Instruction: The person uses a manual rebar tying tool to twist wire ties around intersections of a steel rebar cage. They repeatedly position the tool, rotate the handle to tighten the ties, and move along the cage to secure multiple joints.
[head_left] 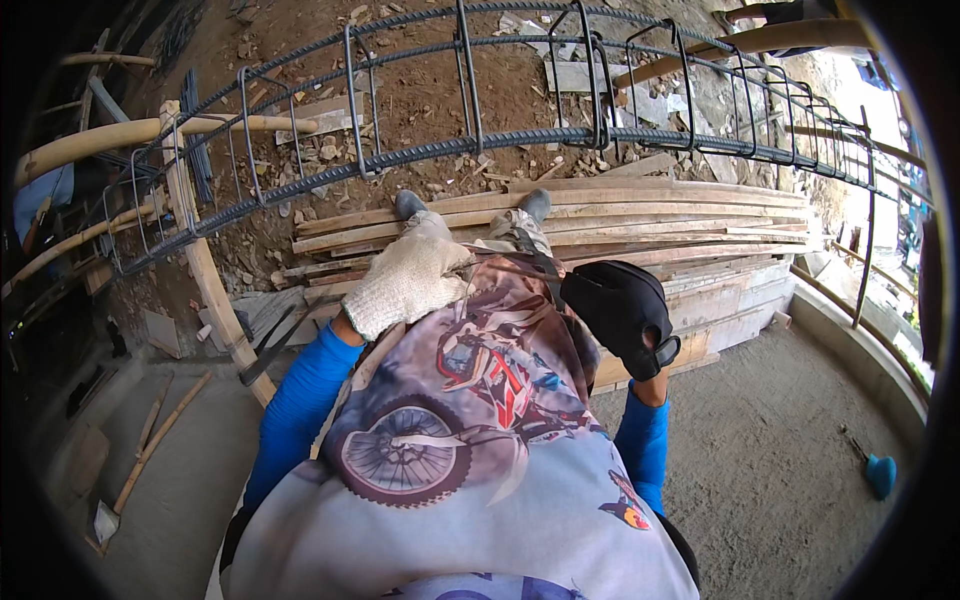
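My left hand [408, 280], in a cream knitted glove, is closed in front of my shirt with thin wire [467, 284] at its fingertips. Close by on the right, my right hand [620, 308] wears a black glove with its fingers curled. A dark, narrow piece [548, 268] shows at that hand's fingers, but what it belongs to is hidden. Beyond both hands a long rebar cage [540, 136] runs across the view, made of ribbed bars with rectangular stirrups. Neither hand touches the cage.
Stacked planks [680, 212] lie around my feet. A wooden post [212, 290] and a bamboo pole [100, 140] stand by the cage's left end. Long-handled tools [160, 440] lie at left, a blue object [880, 475] at right. Another person [775, 14] is partly visible at top right.
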